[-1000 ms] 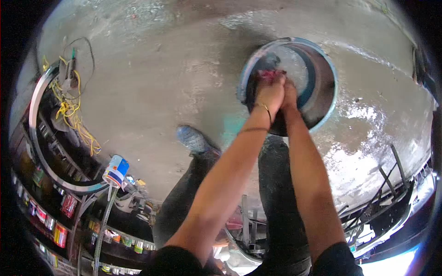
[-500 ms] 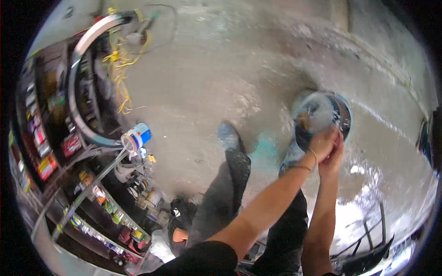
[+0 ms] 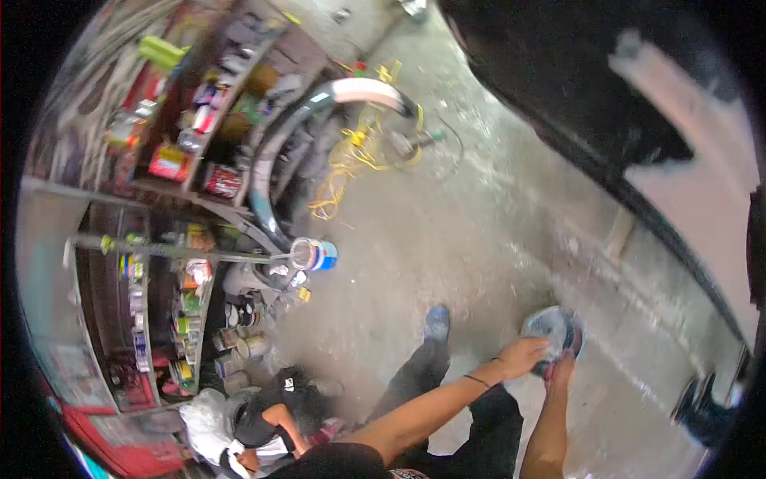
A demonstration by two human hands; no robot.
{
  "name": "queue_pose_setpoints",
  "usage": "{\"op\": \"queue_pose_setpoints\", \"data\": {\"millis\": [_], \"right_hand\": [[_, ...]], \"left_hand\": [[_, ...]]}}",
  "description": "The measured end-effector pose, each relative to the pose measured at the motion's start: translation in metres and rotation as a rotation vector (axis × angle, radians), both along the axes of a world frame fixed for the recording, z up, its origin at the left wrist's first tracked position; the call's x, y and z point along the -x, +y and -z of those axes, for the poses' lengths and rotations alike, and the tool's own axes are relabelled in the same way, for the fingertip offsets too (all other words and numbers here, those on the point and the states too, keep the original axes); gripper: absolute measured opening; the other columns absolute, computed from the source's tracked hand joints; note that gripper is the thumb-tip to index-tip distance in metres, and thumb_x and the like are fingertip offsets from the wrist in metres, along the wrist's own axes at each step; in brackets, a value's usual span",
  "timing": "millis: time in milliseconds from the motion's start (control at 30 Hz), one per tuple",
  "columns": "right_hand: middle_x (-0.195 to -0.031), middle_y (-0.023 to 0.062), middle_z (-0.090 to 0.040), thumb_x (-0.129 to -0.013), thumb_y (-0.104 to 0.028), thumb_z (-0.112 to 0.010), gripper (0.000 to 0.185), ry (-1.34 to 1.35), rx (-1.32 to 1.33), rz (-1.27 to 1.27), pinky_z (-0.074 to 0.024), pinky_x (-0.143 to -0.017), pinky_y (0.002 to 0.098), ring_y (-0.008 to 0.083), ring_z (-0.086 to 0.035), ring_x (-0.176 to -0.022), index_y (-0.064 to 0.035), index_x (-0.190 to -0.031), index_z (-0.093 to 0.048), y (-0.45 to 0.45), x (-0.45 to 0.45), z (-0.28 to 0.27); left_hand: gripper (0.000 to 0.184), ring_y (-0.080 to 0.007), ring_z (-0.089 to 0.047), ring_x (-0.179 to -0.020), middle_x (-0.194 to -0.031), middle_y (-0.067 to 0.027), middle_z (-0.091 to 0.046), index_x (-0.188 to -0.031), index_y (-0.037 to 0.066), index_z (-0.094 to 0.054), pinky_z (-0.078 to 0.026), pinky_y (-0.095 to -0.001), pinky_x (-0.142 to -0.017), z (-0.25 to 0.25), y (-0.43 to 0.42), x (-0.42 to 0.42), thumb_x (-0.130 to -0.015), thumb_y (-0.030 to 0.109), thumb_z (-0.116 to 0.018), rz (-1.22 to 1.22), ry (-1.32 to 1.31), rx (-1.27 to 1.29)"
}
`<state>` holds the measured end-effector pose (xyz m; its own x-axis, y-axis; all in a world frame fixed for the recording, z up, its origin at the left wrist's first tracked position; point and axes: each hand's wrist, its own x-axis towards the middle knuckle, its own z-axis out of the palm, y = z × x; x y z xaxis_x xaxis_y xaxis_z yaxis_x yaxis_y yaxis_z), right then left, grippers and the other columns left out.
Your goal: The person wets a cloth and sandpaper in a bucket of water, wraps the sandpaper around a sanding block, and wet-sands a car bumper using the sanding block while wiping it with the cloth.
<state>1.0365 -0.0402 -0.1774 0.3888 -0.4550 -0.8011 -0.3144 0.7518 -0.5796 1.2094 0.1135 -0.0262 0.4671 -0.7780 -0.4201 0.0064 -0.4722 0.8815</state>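
A round bucket (image 3: 580, 326) stands on the floor by my feet, with a whitish, wet-looking surface inside it. My left hand (image 3: 523, 357) is over its near left side, fingers curled and pressed together. Just to the right, my right hand (image 3: 561, 367) is at the bucket's near edge with its fingers closed. The two hands are close together, slightly apart. Whatever is in their fingers is small or hidden, and blur keeps me from naming it.
Shelves of cans and boxes (image 3: 187, 319) line the left. A paint can (image 3: 323, 255) sits on a bar near a curved bumper-like part (image 3: 263, 176). Yellow cord (image 3: 331, 191) lies on the floor. Another person's arm (image 3: 283, 419) shows lower left. A dark-and-pink panel (image 3: 686, 168) is upper right.
My view has turned left and pulled back, bringing shelves, the other person and the panel further into sight. My hands, clasped together over the bucket before, are now slightly apart.
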Motion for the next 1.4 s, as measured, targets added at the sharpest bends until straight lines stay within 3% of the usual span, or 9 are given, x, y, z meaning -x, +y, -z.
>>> {"op": "queue_pose_setpoints", "data": {"millis": [233,333,600,700,900,1033,1100,1167,1400], "right_hand": [[-0.078,-0.0043,-0.060,-0.110,-0.050,-0.060,0.028,-0.286,-0.198,0.119,-0.0372,-0.041,0.0323,0.0127,-0.054,-0.055,-0.0262,-0.094,-0.063,-0.026,-0.021,-0.178],[-0.095,-0.0035,-0.071,-0.107,-0.051,-0.065,0.028,-0.343,-0.198,0.164,-0.0426,-0.045,0.0324,0.0140,-0.061,-0.065,-0.0238,-0.107,-0.072,-0.032,-0.045,-0.273],[-0.137,0.0029,-0.074,-0.111,-0.050,-0.059,0.054,-0.629,0.353,-0.105,-0.0523,-0.073,0.0257,0.0119,-0.068,-0.113,-0.0091,-0.145,-0.067,-0.048,-0.100,-0.601],[-0.135,0.0024,-0.070,-0.112,-0.056,-0.051,0.059,-0.618,0.393,-0.099,-0.0436,-0.063,0.0238,0.0075,-0.061,-0.088,-0.0114,-0.149,-0.063,-0.065,-0.120,-0.621],[-0.110,-0.0033,-0.063,-0.111,-0.056,-0.053,0.053,-0.584,0.379,-0.221,-0.0255,-0.050,0.0249,0.0034,-0.037,-0.061,-0.0118,-0.137,-0.067,0.002,-0.177,-0.621],[-0.116,-0.0008,-0.067,-0.111,-0.055,-0.056,0.056,-0.344,0.524,-0.497,-0.0349,-0.053,0.0249,0.0059,-0.051,-0.066,-0.0077,-0.140,-0.065,0.079,-0.247,-0.581],[-0.146,0.0123,-0.067,-0.115,-0.043,-0.053,0.051,-0.395,0.774,-0.544,-0.0588,-0.091,0.0347,0.0231,-0.070,-0.118,-0.0030,-0.145,-0.065,0.162,-0.284,-0.581],[-0.151,0.0120,-0.065,-0.116,-0.039,-0.055,0.053,-0.325,0.934,-0.692,-0.0509,-0.111,0.0403,0.0246,-0.061,-0.138,-0.0019,-0.153,-0.060,0.212,-0.314,-0.565],[-0.134,0.0128,-0.072,-0.108,-0.011,-0.070,0.043,-0.294,0.786,-0.695,-0.0557,-0.101,0.0335,0.0190,-0.069,-0.116,0.0010,-0.149,-0.063,0.272,-0.404,-0.563]], "left_hand": [[0.046,-0.0301,-0.067,-0.136,-0.143,-0.0178,-0.073,-0.144,0.002,-0.069,-0.050,-0.0427,-0.117,-0.100,0.200,-0.071,-0.110,0.031,-0.060,-0.553,-0.113,-0.146],[0.045,-0.0283,-0.069,-0.130,-0.138,-0.0194,-0.075,-0.145,0.004,-0.069,-0.052,-0.0437,-0.113,-0.190,0.294,-0.048,-0.109,0.028,-0.061,-0.659,-0.182,-0.339],[0.051,-0.0387,-0.070,-0.128,-0.136,-0.0244,-0.073,-0.140,0.010,-0.073,-0.053,-0.0500,-0.111,-0.191,0.468,0.123,-0.105,0.042,-0.054,-0.543,-0.135,-0.953],[0.054,-0.0371,-0.064,-0.139,-0.146,-0.0219,-0.069,-0.142,0.010,-0.072,-0.049,-0.0498,-0.116,-0.156,0.472,0.121,-0.107,0.046,-0.054,-0.833,0.070,-0.863],[0.055,-0.0243,-0.062,-0.140,-0.152,-0.0131,-0.067,-0.152,0.008,-0.065,-0.048,-0.0412,-0.119,-0.315,0.274,-0.054,-0.111,0.044,-0.064,-0.715,-0.026,0.076],[0.056,-0.0183,-0.069,-0.120,-0.134,-0.0116,-0.074,-0.151,0.007,-0.064,-0.057,-0.0370,-0.103,-0.308,0.172,-0.116,-0.112,0.047,-0.063,-0.576,0.190,0.604],[0.061,-0.0164,-0.068,-0.112,-0.126,-0.0109,-0.074,-0.152,0.009,-0.063,-0.057,-0.0365,-0.095,-0.335,0.153,-0.137,-0.111,0.054,-0.062,-0.629,0.482,0.704],[0.065,-0.0151,-0.068,-0.104,-0.117,-0.0095,-0.074,-0.151,0.010,-0.064,-0.056,-0.0364,-0.087,-0.340,0.154,-0.167,-0.109,0.060,-0.061,-0.719,0.772,0.795],[0.044,-0.0120,-0.069,-0.098,-0.112,-0.0056,-0.077,-0.130,0.002,-0.075,-0.057,-0.0331,-0.087,-0.322,0.246,-0.293,-0.111,0.042,-0.066,-0.550,0.426,0.306]]}}
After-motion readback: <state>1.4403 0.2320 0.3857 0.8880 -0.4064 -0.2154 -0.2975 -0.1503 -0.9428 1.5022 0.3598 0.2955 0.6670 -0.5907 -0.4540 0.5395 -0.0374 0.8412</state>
